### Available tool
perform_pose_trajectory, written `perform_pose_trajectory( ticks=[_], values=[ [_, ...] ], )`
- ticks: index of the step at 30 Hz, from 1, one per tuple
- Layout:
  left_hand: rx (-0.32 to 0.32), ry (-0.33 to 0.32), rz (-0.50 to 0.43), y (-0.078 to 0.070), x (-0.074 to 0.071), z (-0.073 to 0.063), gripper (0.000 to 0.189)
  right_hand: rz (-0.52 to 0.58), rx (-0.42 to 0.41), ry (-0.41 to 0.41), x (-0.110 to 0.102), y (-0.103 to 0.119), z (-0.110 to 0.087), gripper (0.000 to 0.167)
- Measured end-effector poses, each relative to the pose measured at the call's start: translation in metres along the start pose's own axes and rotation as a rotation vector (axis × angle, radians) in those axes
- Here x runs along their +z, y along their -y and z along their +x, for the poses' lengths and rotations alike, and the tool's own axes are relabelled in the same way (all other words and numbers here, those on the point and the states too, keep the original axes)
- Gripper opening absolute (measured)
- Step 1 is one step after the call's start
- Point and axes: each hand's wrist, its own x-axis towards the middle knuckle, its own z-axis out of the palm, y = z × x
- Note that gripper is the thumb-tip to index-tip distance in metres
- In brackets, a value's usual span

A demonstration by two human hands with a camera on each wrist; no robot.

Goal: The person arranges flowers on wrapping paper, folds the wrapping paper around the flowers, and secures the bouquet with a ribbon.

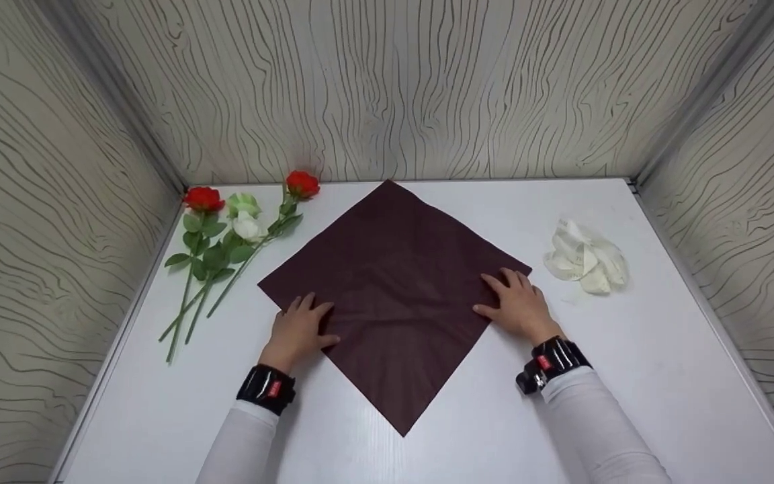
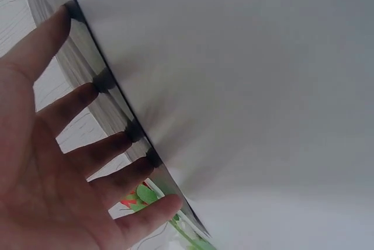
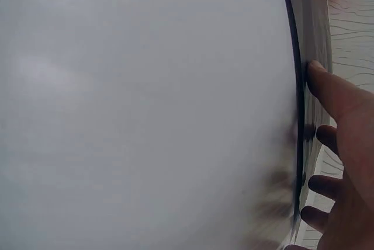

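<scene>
A dark maroon sheet [image 1: 387,255], which looks like wrapping paper, lies flat on the white table, turned like a diamond with one corner towards me. It has faint creases across its middle. My left hand [image 1: 296,333] rests with spread fingers on its lower left edge. Close to the right corner, my right hand [image 1: 518,306] touches the sheet, fingers also spread. In the left wrist view the left hand [image 2: 64,156] has its fingertips along the sheet's thin edge. The right wrist view shows the right hand [image 3: 350,162] partly, at the opposite edge.
On the table's left lie artificial roses: a left red rose [image 1: 203,199], another red rose [image 1: 302,184], a white rose [image 1: 248,227] and a pale green bloom [image 1: 242,204]. A crumpled cream ribbon or cloth [image 1: 585,259] lies at right. Wood-patterned walls [image 1: 387,87] enclose the table [image 1: 669,376].
</scene>
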Motion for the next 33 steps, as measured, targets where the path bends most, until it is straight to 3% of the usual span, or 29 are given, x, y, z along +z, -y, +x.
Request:
perform_pose_trajectory(
  ticks=[5, 11, 15, 20, 26, 33],
  values=[
    [0.029, -0.031, 0.035, 0.004, 0.001, -0.002, 0.068, -0.024, 0.03, 0.031, -0.002, -0.004, -0.001, 0.074],
    [0.06, -0.161, 0.061, 0.021, -0.003, -0.003, 0.057, -0.029, 0.033, 0.036, -0.002, -0.004, -0.001, 0.075],
    [-0.032, -0.255, 0.05, 0.043, -0.012, -0.003, 0.053, -0.032, 0.033, 0.039, -0.002, -0.003, -0.002, 0.075],
    [-0.216, -0.315, 0.048, 0.076, -0.024, 0.0, 0.054, -0.036, 0.032, 0.039, -0.002, -0.004, -0.001, 0.075],
    [-0.34, -0.286, 0.056, 0.102, -0.034, 0.005, 0.051, -0.045, 0.032, 0.038, -0.001, -0.005, -0.001, 0.075],
    [-0.395, -0.263, 0.087, 0.112, -0.033, 0.005, 0.039, -0.044, 0.031, 0.042, 0.001, -0.005, -0.001, 0.075]
  ],
)
